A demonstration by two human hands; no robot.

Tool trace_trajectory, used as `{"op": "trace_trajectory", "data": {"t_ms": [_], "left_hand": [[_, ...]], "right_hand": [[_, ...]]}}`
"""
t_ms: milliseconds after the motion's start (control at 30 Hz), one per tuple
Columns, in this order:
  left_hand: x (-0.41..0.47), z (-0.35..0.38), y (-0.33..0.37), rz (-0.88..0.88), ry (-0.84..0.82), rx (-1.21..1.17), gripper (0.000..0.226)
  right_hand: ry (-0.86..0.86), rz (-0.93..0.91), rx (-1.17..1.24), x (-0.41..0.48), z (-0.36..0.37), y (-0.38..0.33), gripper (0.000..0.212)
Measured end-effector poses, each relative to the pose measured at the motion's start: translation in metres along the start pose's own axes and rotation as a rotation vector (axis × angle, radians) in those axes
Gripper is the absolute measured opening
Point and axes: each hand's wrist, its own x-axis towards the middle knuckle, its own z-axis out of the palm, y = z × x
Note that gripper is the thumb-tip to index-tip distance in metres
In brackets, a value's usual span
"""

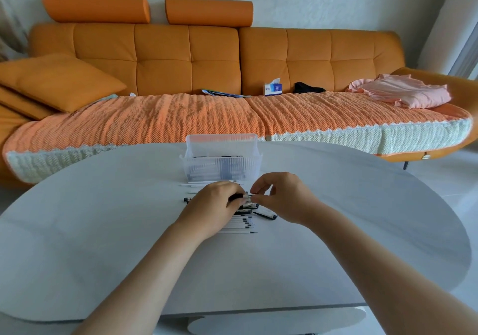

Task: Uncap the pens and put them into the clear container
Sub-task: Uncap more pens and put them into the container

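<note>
A clear ribbed container [222,162] stands on the far middle of the grey table [103,231], with several pens lying inside. In front of it lies a row of white pens [240,225], partly under my hands. My left hand [216,209] grips a black pen [236,196] by its barrel. My right hand [280,196] pinches that pen's end between thumb and forefinger. A loose black cap [266,215] lies on the table just below my right hand. More white pens [204,184] lie close to the container's front wall.
An orange sofa [207,58] with a woven cover runs behind the table. On it sit a tissue box [273,88], a folded pink cloth [403,93] and orange cushions [57,81]. The table's rounded edge curves near at the front.
</note>
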Motion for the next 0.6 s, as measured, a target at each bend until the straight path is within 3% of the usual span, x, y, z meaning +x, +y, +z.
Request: {"op": "trace_trajectory", "data": {"t_ms": [200, 300, 600], "left_hand": [[-0.0002, 0.0020, 0.0012, -0.044, -0.049, -0.032, 0.023], [0.0004, 0.0022, -0.0020, -0.052, -0.034, -0.035, 0.012], [-0.0014, 0.0002, -0.0011, -0.054, -0.004, -0.035, 0.010]], "right_hand": [[-0.006, -0.029, 0.010, -0.0011, 0.0054, -0.0029, 0.006], [0.019, -0.031, 0.052, -0.0035, 0.0050, -0.0065, 0.008], [0.030, -0.009, 0.115, -0.0047, 0.0034, -0.0060, 0.014]]}}
